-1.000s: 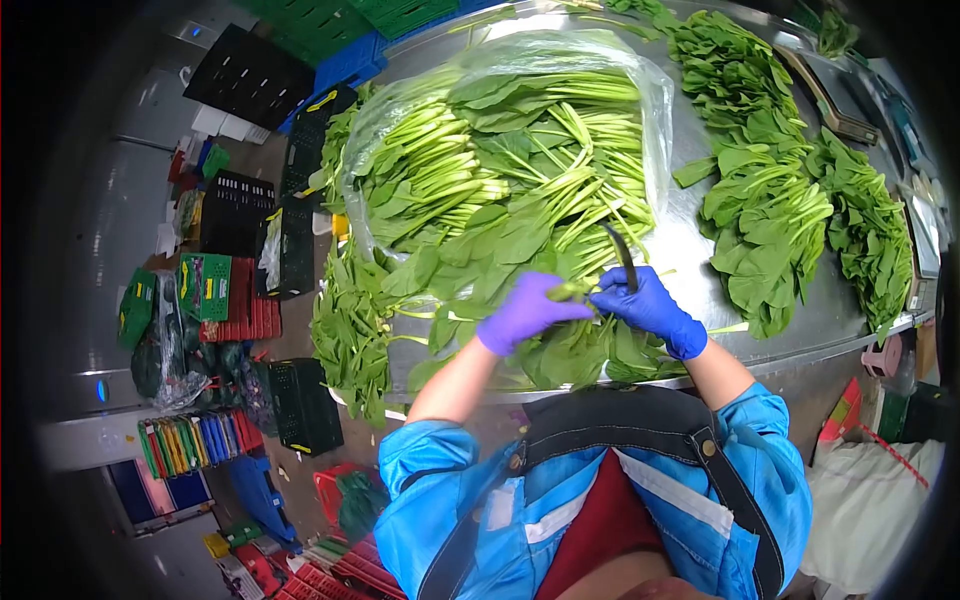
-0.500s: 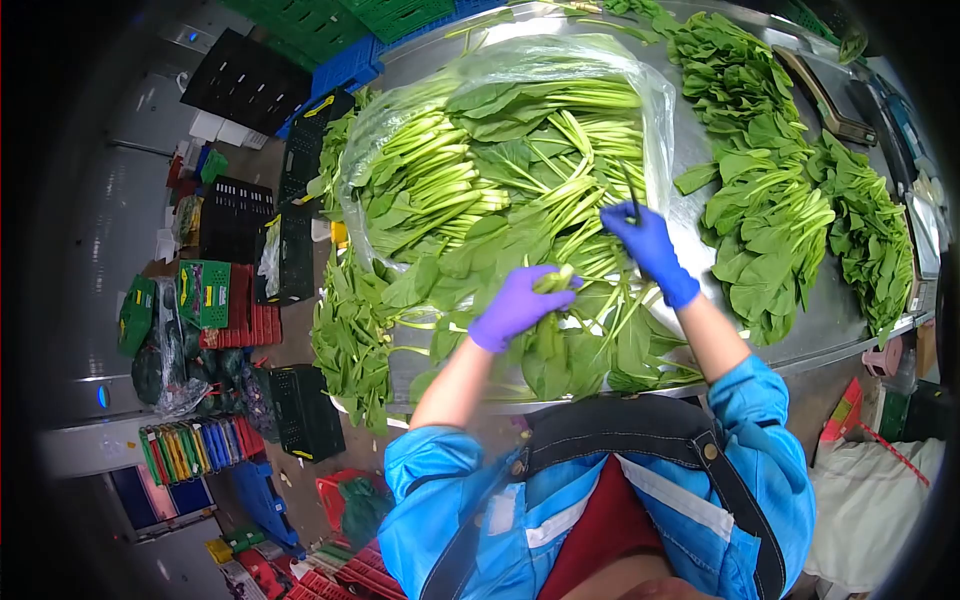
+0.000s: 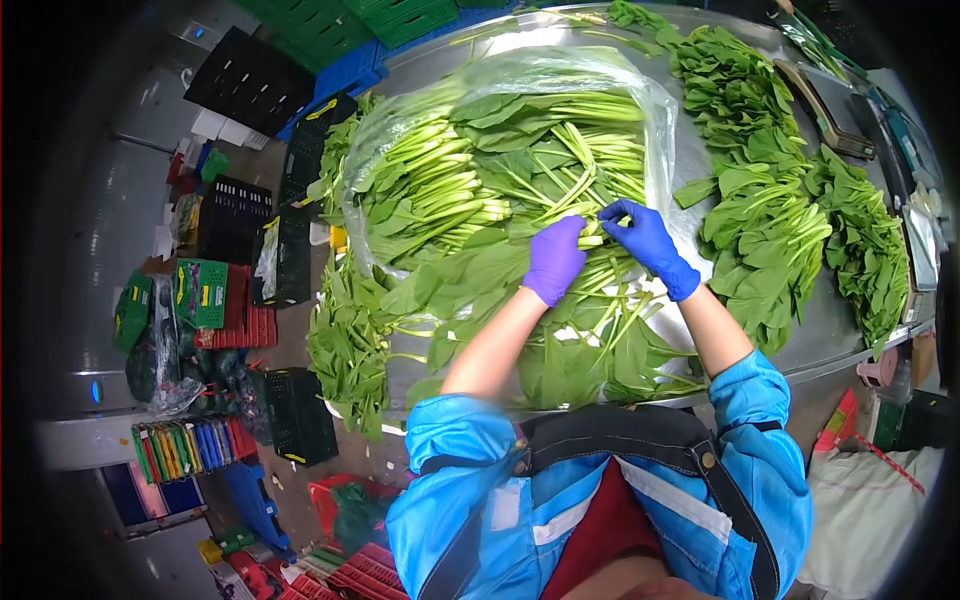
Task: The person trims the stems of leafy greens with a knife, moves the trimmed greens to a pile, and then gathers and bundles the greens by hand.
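Note:
My left hand (image 3: 556, 262), in a purple glove, is closed around the pale stem ends of leafy greens (image 3: 592, 236). Close beside it on the right is my right hand (image 3: 648, 244), in a blue glove, its fingers curled near the same stem ends. The thin dark knife in that hand is mostly hidden at this moment. Both hands are over the near part of a large clear plastic bag (image 3: 660, 130), spread open and filled with long-stemmed greens (image 3: 440, 185). Loose leaves and cut stems (image 3: 565, 365) lie below the hands at the table's front edge.
Bunches of greens (image 3: 765, 215) lie in rows on the right of the metal table (image 3: 800, 335). More leaves (image 3: 345, 340) hang over its left edge. A scale-like device (image 3: 830, 110) stands at the far right. Dark crates (image 3: 305, 160) are on the left, green crates (image 3: 400, 20) behind.
My left hand has moved up and right with the greens, bringing their stem ends next to my right hand. The dark blade that stood up from my right hand is now mostly out of sight.

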`<move>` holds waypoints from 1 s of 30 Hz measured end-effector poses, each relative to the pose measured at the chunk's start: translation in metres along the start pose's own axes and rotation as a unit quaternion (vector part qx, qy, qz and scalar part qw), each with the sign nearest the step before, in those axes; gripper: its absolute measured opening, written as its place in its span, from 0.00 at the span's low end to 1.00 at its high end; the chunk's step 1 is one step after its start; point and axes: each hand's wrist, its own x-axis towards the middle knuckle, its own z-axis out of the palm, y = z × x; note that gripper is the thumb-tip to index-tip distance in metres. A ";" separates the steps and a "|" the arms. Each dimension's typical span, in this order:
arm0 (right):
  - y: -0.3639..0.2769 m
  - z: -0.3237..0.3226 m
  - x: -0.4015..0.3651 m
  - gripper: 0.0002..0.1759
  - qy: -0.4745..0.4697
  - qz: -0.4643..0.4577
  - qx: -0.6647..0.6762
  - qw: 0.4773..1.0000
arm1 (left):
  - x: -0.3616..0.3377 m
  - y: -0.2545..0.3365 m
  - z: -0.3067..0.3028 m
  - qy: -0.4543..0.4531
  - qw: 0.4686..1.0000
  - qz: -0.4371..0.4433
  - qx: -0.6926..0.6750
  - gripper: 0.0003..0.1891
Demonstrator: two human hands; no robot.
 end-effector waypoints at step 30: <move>0.024 0.022 0.027 0.17 0.019 -0.061 -0.140 0.988 | 0.023 -0.003 -0.092 -0.087 0.990 -0.085 0.074 0.20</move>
